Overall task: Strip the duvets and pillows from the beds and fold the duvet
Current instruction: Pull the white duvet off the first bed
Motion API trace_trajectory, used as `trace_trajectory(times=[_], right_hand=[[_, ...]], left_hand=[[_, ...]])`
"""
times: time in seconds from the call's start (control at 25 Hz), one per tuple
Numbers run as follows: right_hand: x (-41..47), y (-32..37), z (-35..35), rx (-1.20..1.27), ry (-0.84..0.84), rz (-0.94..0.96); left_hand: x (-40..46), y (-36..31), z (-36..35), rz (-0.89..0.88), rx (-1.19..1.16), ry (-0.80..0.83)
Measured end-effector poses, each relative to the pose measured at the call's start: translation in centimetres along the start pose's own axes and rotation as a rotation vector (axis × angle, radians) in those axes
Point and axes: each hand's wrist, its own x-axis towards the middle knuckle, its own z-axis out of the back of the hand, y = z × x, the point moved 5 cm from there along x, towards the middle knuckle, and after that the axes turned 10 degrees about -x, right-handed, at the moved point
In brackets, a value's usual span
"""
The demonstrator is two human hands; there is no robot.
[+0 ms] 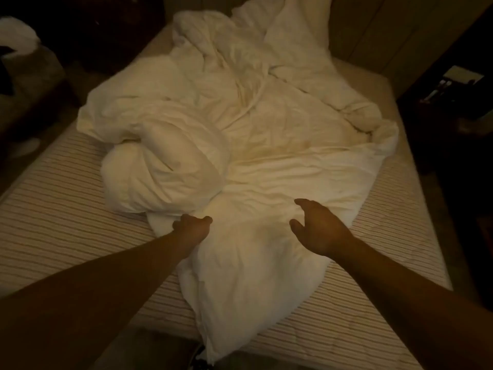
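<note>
A rumpled white duvet (266, 134) lies bunched down the middle of the bed, one corner hanging over the near edge. A thick rolled bulge of it (160, 166) sits at the centre left. My left hand (190, 229) is closed on a fold of the duvet at its left edge. My right hand (317, 227) hovers just above the duvet's near part, fingers spread and curved, holding nothing. A white pillow (296, 30) leans against the headboard at the far end.
The striped bare mattress (58, 209) shows on both sides of the duvet. A dark nightstand (453, 86) with small items stands at the right. White linen (18, 33) lies heaped on dark furniture at the far left.
</note>
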Motion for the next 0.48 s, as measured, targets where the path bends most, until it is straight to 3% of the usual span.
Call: trace_trajectory(times=[0.2,0.48], right_hand=[[1.7,-0.5,-1.2,0.004,0.038,0.023],[0.1,-3.2,-2.4,0.037,0.036,0.067]], left_hand=[[1.7,1.4,-2.3,0.122,-0.451,0.076],[-0.3,1.0,-5.3,0.026,-0.467,0.058]])
